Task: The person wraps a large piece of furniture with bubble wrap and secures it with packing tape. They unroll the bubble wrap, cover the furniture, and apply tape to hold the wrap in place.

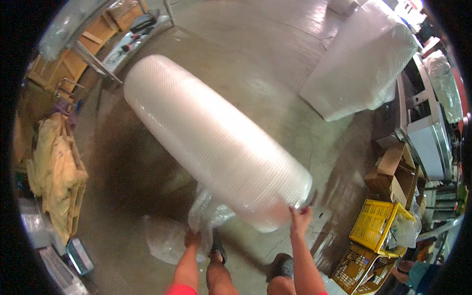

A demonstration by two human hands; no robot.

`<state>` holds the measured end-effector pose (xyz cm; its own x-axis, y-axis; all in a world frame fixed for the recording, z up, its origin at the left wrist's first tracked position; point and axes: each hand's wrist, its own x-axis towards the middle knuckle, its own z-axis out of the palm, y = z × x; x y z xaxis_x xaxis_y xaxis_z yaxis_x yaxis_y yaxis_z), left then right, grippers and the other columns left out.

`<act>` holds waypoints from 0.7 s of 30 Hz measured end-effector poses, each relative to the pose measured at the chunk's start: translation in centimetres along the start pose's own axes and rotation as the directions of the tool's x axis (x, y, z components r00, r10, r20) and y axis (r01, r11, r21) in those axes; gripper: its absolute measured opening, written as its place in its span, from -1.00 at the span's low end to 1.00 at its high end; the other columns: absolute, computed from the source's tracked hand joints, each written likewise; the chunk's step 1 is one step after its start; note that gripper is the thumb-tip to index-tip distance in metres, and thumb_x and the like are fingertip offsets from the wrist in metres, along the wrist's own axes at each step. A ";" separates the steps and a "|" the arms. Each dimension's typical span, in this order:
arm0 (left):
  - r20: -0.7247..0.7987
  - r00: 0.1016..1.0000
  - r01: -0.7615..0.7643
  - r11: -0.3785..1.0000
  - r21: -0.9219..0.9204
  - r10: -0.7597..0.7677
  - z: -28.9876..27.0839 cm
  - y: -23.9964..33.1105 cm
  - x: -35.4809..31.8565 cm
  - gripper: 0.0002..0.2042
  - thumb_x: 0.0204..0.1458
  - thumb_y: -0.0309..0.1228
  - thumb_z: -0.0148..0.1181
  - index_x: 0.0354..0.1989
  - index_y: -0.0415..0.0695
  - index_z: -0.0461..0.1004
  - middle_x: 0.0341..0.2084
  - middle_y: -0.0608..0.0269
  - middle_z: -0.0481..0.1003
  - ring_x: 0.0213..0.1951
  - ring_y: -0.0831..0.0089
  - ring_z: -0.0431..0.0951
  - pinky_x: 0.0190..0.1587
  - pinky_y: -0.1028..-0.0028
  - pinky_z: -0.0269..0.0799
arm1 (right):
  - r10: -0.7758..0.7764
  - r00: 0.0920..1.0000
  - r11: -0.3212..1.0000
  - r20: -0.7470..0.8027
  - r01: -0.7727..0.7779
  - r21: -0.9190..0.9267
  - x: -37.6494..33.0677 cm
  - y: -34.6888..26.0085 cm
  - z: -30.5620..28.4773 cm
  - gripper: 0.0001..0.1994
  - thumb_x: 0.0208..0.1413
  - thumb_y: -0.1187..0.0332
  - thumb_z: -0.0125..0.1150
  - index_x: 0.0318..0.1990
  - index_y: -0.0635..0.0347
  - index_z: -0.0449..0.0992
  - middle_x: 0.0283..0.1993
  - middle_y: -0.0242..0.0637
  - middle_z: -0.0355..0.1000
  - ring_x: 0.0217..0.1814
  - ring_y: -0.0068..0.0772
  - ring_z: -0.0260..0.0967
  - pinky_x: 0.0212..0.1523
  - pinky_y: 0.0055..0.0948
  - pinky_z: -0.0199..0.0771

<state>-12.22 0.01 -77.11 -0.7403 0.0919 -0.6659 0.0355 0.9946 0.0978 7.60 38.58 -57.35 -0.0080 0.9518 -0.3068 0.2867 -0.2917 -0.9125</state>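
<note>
A big roll of clear bubble wrap (216, 132) slants across the middle, its far end at the upper left and its near end close to me. From its underside hangs a loose flap of bubble wrap (202, 209). My left hand (192, 239) is closed on that flap, low beside my leg. At the roll's near right end is my right hand (300, 220), fingers bent in at the rim. Something small and dark shows by those fingertips, too blurred to name.
Crumpled clear plastic (167, 241) lies by my feet. A wrapped bulky item (364, 64) stands far right. Along the right are a cardboard box (393, 167), a yellow crate (372, 223) and another person's arm (405, 270). Tan folded material (54, 172) and a metal-legged rack (93, 61) stand left.
</note>
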 end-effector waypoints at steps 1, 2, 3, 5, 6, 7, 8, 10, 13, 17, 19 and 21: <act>-0.005 0.999 0.050 0.998 -0.028 -0.050 -0.1 -0.5 -4.2 -0.39 0.10 0.01 0.22 0.23 -0.14 0.38 0.06 -0.17 0.51 0.10 -0.11 0.51 0.15 0.05 0.41 | 0.196 0.972 0.980 0.126 -0.197 -0.004 0.4 0.4 0.6 -0.33 -0.04 0.36 0.51 0.22 0.36 0.33 0.02 -0.20 0.47 -0.05 -0.42 0.41 -0.01 -0.38 0.42; -0.065 0.993 0.092 0.993 -0.073 -0.097 -0.3 -1.0 -8.2 -0.38 0.08 -0.02 0.24 0.24 -0.14 0.38 0.06 -0.17 0.51 0.10 -0.13 0.51 0.15 0.05 0.41 | 0.252 0.930 0.943 0.266 -0.298 0.148 -0.2 1.2 1.6 -0.23 -0.14 0.36 0.57 0.23 0.43 0.29 0.12 -0.09 0.44 0.08 -0.29 0.42 0.09 -0.28 0.41; -0.035 0.981 0.188 0.977 -0.101 -0.193 -0.8 -1.4 -11.9 -0.37 0.06 -0.04 0.27 0.25 -0.14 0.37 0.06 -0.16 0.51 0.10 -0.14 0.50 0.15 0.06 0.41 | 0.213 0.939 0.923 0.270 -0.284 0.259 -1.3 2.0 2.3 -0.26 -0.16 0.40 0.58 0.19 0.42 0.32 0.10 -0.10 0.45 0.08 -0.26 0.43 0.12 -0.27 0.41; 0.008 0.977 0.212 0.961 -0.178 -0.214 -2.5 -2.8 -18.8 -0.32 0.09 -0.01 0.23 0.28 -0.22 0.34 0.15 -0.18 0.45 0.18 -0.08 0.46 0.25 0.14 0.35 | 0.287 0.915 0.859 0.282 -0.377 0.347 -3.7 3.1 2.8 -0.33 -0.21 0.47 0.60 0.11 0.39 0.38 0.08 -0.12 0.47 0.09 -0.22 0.43 0.19 -0.24 0.39; 0.044 0.964 0.267 0.947 -0.178 -0.264 -3.6 -3.6 -21.6 -0.32 0.06 -0.02 0.26 0.29 -0.20 0.33 0.14 -0.17 0.46 0.18 -0.09 0.46 0.24 0.12 0.35 | 0.298 0.926 0.893 0.231 -0.356 0.275 -4.7 3.0 2.8 -0.37 -0.21 0.50 0.59 0.07 0.37 0.41 0.03 -0.13 0.50 0.04 -0.23 0.47 0.14 -0.24 0.43; 0.050 0.959 0.284 0.941 -0.184 -0.280 -4.8 -4.7 -24.4 -0.31 0.04 -0.03 0.29 0.29 -0.17 0.33 0.14 -0.16 0.47 0.18 -0.10 0.46 0.23 0.11 0.36 | 0.259 0.919 0.887 0.297 -0.348 0.304 -5.5 2.6 2.2 -0.39 -0.20 0.51 0.56 0.07 0.36 0.42 0.02 -0.15 0.51 0.03 -0.23 0.48 0.13 -0.23 0.44; 0.032 0.955 0.294 0.937 -0.189 -0.293 -6.1 -5.8 -27.0 -0.30 0.01 -0.03 0.32 0.29 -0.15 0.33 0.13 -0.14 0.48 0.18 -0.11 0.46 0.23 0.10 0.36 | 0.231 0.918 0.884 0.323 -0.336 0.325 -5.8 1.8 1.4 -0.41 -0.19 0.52 0.54 0.07 0.36 0.43 0.02 -0.17 0.51 0.02 -0.23 0.48 0.11 -0.22 0.44; -0.025 0.963 0.254 0.931 -0.261 -0.270 -8.9 -8.6 -32.2 -0.33 -0.03 -0.09 0.39 0.21 -0.22 0.41 0.10 -0.13 0.50 0.16 -0.02 0.49 0.24 0.18 0.36 | 0.157 0.928 0.878 0.339 -0.288 0.382 -4.4 -1.6 -0.2 -0.46 -0.18 0.54 0.52 0.03 0.35 0.45 -0.02 -0.20 0.53 -0.03 -0.25 0.49 0.06 -0.23 0.46; -0.038 0.947 0.280 0.880 -0.384 -0.318 -12.7 -12.5 -40.5 -0.41 -0.04 -0.14 0.40 0.13 -0.22 0.47 0.09 -0.10 0.52 0.14 0.05 0.52 0.20 0.19 0.41 | 0.066 0.951 0.868 0.301 -0.203 0.453 0.8 -9.9 -5.4 -0.52 -0.20 0.57 0.52 -0.05 0.32 0.48 -0.08 -0.22 0.55 -0.10 -0.28 0.50 -0.01 -0.27 0.48; 0.046 0.896 0.424 0.820 -0.384 -0.441 -15.0 -13.8 -49.9 -0.38 -0.06 -0.14 0.42 0.14 -0.22 0.46 0.09 -0.09 0.52 0.12 0.06 0.54 0.17 0.19 0.45 | -0.022 0.970 0.960 0.241 -0.048 0.277 6.8 -26.5 -16.0 -0.58 -0.18 0.65 0.45 -0.09 0.35 0.51 -0.12 -0.22 0.56 -0.14 -0.35 0.51 -0.07 -0.36 0.49; 0.030 0.870 0.482 0.836 -0.263 -0.492 -15.4 -13.1 -53.1 -0.35 -0.08 -0.14 0.43 0.16 -0.24 0.43 0.09 -0.10 0.51 0.12 0.05 0.53 0.17 0.20 0.45 | -0.133 0.955 0.962 0.267 0.060 0.266 6.6 -36.4 -22.0 -0.59 -0.21 0.66 0.42 -0.09 0.40 0.52 -0.17 -0.20 0.57 -0.23 -0.36 0.54 -0.17 -0.37 0.54; 0.053 0.875 0.475 0.832 -0.286 -0.481 -16.5 -11.7 -53.9 -0.35 -0.08 -0.14 0.43 0.17 -0.24 0.43 0.09 -0.10 0.51 0.12 0.05 0.53 0.18 0.20 0.45 | -0.232 0.908 0.972 0.350 0.205 0.111 4.4 -45.6 -27.4 -0.65 -0.22 0.60 0.41 -0.17 0.40 0.55 -0.25 -0.20 0.58 -0.30 -0.39 0.55 -0.21 -0.39 0.56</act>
<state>16.14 -17.36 -30.15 -0.6293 -0.3950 -0.6693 -0.5141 0.8574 -0.0227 20.77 58.71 -9.73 -0.4089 0.8981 -0.1617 0.1709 -0.0987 -0.9803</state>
